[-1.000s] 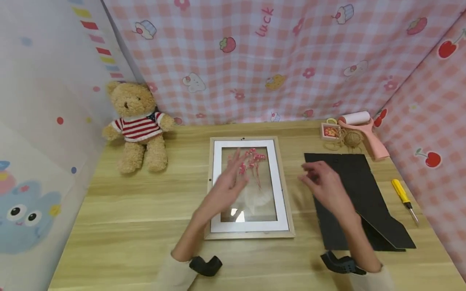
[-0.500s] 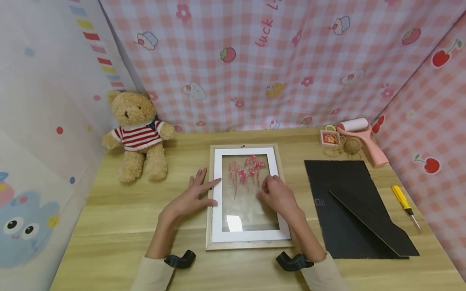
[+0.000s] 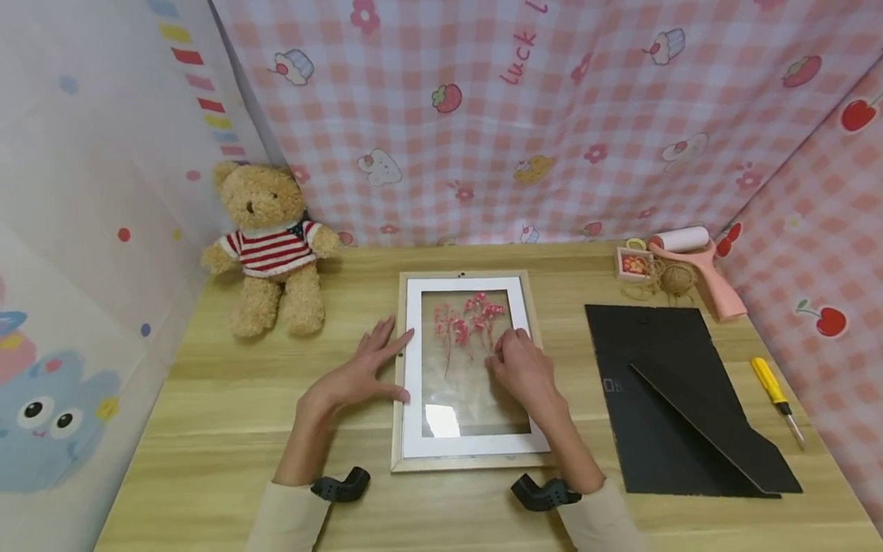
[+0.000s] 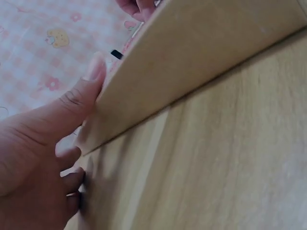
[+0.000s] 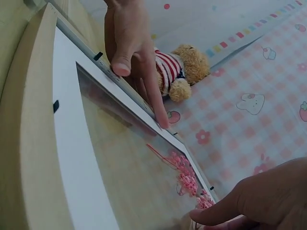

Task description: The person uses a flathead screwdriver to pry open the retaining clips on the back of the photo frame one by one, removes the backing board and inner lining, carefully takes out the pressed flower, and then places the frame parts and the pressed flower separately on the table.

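Note:
A wooden picture frame (image 3: 469,462) with a white mat lies flat on the table, with pink dried flowers (image 3: 469,318) on its glass. My left hand (image 3: 359,372) rests on the frame's left rim with fingers spread and straight. In the left wrist view its thumb (image 4: 86,86) presses the frame's outer edge (image 4: 192,62). My right hand (image 3: 520,368) sits on the glass with fingers bent, and its fingertips pinch at the flower sprig (image 5: 184,175). The right wrist view shows the right hand (image 5: 268,201) low right and the left hand's fingers (image 5: 129,43) on the mat.
A teddy bear (image 3: 272,245) sits at the back left. Right of the frame lies a black backing board (image 3: 655,368) with its stand. A yellow screwdriver (image 3: 773,387), a pink roller tool (image 3: 690,257), a twine ball (image 3: 677,277) and a small box (image 3: 633,264) lie further right. Cloth walls enclose the table (image 3: 276,429).
My right hand has come from above the black board onto the glass at the flowers. My left hand has left the glass and settled on the frame's left rim.

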`<state>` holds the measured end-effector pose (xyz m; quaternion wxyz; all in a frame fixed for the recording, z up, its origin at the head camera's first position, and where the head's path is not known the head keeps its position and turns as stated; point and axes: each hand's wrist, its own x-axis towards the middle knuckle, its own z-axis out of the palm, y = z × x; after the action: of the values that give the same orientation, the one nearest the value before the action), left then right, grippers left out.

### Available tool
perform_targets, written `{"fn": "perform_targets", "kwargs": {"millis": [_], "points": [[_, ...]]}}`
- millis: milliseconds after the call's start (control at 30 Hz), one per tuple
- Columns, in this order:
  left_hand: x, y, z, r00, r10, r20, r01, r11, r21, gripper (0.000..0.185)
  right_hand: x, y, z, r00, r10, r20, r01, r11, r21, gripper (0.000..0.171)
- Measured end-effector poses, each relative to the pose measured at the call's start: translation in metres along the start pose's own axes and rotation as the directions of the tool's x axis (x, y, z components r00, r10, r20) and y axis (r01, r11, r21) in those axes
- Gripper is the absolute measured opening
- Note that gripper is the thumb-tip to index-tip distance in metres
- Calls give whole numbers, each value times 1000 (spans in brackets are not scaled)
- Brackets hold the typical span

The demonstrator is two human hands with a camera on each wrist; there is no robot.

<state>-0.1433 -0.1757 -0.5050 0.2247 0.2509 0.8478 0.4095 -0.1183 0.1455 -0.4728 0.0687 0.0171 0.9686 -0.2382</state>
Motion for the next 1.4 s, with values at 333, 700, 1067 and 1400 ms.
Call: {"fn": "perform_targets", "kwargs": {"millis": [333,700,1067,1400], "points": [[-4,-19,-3,997,-29,65,29,1000,1,136,29,18,34,997,72,35,-74,997,35,18],[-11,1,-7,997,-38,73,38,999,4,134,30,23,16,993,54,109,-70,986,150,26],[-15,18,-11,994,-58,93,56,998,20,137,4,-2,-22,987,53,154,-103,936,337,20],[-9,5,-8,995,-37,90,36,999,8,138,5,0,-22,984,60,166,-125,901,416,18]]}}
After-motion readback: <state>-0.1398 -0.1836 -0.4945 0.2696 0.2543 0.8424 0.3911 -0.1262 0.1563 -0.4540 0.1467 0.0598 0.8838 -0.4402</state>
